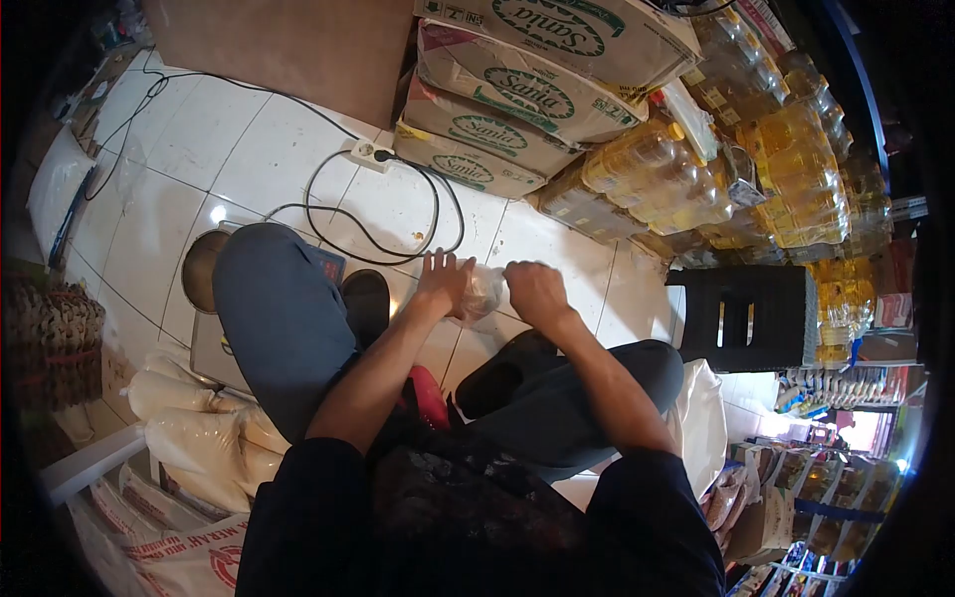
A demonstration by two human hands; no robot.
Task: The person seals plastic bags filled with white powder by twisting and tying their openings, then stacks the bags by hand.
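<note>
Low over the tiled floor, between my knees, is a small clear plastic bag (483, 293); its contents are hard to make out. My left hand (445, 286) lies against the bag's left side, its fingers stretched and apart. On the other side, my right hand (538, 296) is closed in a fist, with the thumb side against the bag's edge; it appears to grip the plastic there. Part of the bag is hidden behind the left palm.
A power strip (370, 155) with looping black cable lies ahead on white tiles (269, 139). Stacked cartons (527, 90) and packs of yellow oil bottles (657, 169) stand ahead and right. A black stool (741, 316) is at right. Filled plastic sacks (199, 423) sit at left.
</note>
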